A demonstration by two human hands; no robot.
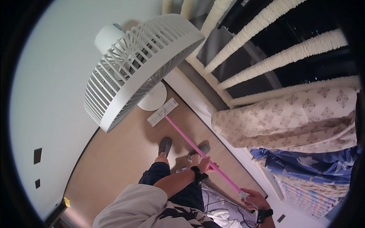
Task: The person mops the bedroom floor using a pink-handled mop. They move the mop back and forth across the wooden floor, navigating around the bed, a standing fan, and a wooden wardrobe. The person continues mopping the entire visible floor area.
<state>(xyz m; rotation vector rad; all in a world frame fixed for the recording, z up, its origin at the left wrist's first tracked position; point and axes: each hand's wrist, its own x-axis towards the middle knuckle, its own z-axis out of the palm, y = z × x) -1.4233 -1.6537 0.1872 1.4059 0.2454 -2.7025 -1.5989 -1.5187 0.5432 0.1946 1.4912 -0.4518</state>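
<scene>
A flat mop with a pink pole (pixel 186 140) slants across the view. Its white rectangular head (pixel 163 112) lies on the wood-toned floor beside the round white base (pixel 154 98) of a standing fan. My left hand (pixel 205 166) is wrapped round the middle of the pole, a dark band on its wrist. Lower right, my right hand (pixel 254 199) closes round the grey grip at the pole's upper end; that wrist also has a dark band. Between the two hands the pink pole is bare.
The large white fan (pixel 140 64) rises at upper left, close to the white wall (pixel 57 95). At right, patterned fabric (pixel 285 121) and blue cloth (pixel 311 165) hang below cream-wrapped window bars (pixel 285 62). White bedding (pixel 224 207) with dark cables lies near my legs.
</scene>
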